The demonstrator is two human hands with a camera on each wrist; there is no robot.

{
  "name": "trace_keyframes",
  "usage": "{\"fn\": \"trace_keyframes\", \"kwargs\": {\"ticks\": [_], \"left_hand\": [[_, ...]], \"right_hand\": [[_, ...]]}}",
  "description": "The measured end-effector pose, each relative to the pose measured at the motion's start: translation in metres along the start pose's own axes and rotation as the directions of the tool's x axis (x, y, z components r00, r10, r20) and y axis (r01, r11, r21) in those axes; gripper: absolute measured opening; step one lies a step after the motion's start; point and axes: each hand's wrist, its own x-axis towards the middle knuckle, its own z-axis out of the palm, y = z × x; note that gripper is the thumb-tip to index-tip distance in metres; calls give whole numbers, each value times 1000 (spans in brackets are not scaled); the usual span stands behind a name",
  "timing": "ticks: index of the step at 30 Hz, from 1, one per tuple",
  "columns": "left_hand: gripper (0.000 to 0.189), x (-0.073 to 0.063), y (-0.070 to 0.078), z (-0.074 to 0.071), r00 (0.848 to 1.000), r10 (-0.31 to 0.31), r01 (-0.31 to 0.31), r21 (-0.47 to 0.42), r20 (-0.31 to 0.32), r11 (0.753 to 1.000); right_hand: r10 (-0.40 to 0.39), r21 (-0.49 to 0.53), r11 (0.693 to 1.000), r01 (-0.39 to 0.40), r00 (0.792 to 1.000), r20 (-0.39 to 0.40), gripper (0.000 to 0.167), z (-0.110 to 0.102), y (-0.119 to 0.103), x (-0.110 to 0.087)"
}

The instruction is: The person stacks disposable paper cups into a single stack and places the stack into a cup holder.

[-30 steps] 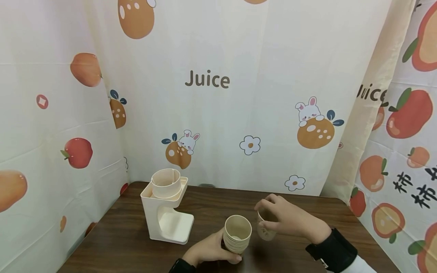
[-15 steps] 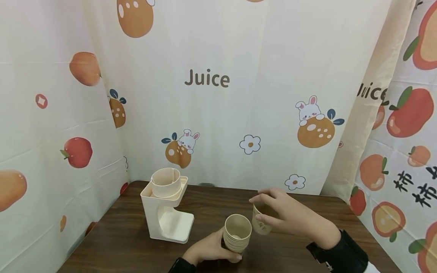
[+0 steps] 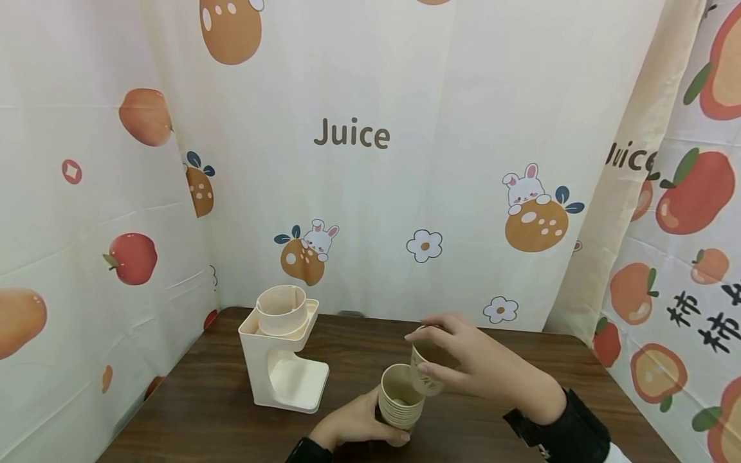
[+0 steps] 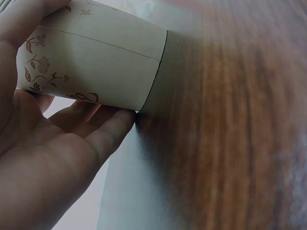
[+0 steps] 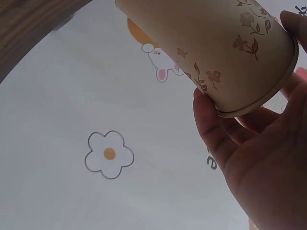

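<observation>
My left hand (image 3: 360, 422) grips a stack of nested beige paper cups (image 3: 401, 411) from its left side, low on the table. In the left wrist view the lowest cup (image 4: 96, 57) shows a brown floral print, with fingers curled beneath it. My right hand (image 3: 471, 363) holds a single paper cup (image 3: 425, 376) by its rim, upright, to the right of the stack. This cup overlaps the stack's right rim in the head view. Seen from the right wrist, the same printed cup (image 5: 225, 52) has thumb and fingers around its rolled rim.
A cream-coloured stand (image 3: 260, 366) with a round holder (image 3: 282, 310) on top and a flat base stands left of the hands on the dark wooden table (image 3: 202, 399). Fruit-printed curtains (image 3: 370, 193) enclose the table at the back and sides.
My right hand has carried its cup up and leftward, from right of the stack to over its right rim. The left hand and its stack have stayed in place.
</observation>
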Motion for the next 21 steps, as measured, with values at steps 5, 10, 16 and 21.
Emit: {"fn": "trace_keyframes", "kwargs": {"ticks": [5, 10, 16, 21], "left_hand": [[72, 0, 0, 0, 1000, 1, -1, 3, 5, 1000], [71, 0, -1, -1, 999, 8, -7, -18, 37, 1000], [73, 1, -2, -2, 999, -24, 25, -27, 32, 999], [75, 1, -1, -2, 999, -38, 39, -28, 19, 999]], "right_hand": [[1, 26, 1000, -2, 1000, 30, 34, 7, -7, 7], [-10, 39, 999, 9, 999, 48, 34, 16, -10, 13], [-10, 49, 999, 6, 997, 78, 35, 26, -11, 15], [7, 50, 999, -12, 995, 103, 36, 34, -10, 14]]}}
